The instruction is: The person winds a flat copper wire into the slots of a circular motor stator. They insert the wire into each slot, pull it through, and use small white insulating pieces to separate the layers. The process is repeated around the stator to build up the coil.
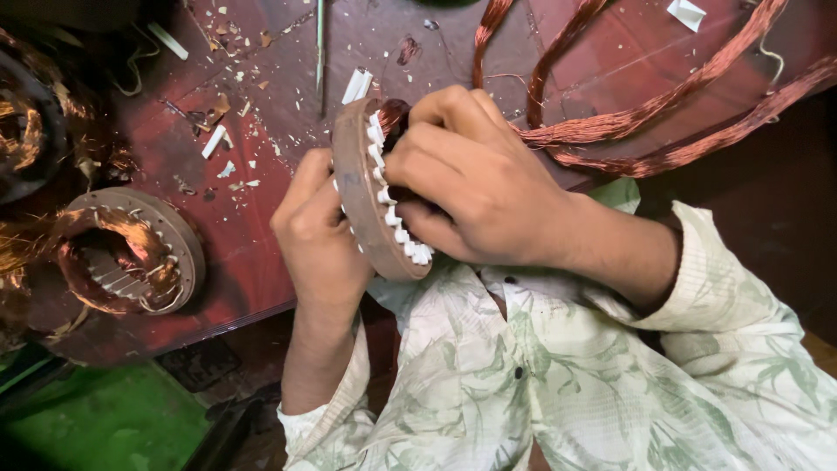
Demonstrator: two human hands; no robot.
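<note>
A round brown motor stator ring stands on edge at the table's near side, with white insulating slips sticking out of its inner slots. My left hand grips the ring from behind on its left side. My right hand is curled over the ring's open face, fingers pressed into the slots where a copper wire bundle enters. Loops of copper coil trail from there across the table to the upper right. What my right fingertips hold is hidden.
A second stator, wound with copper, lies flat on the dark red table at the left. A darker wound part sits at the far left edge. White paper strips and scraps litter the top; a thin rod lies at the back.
</note>
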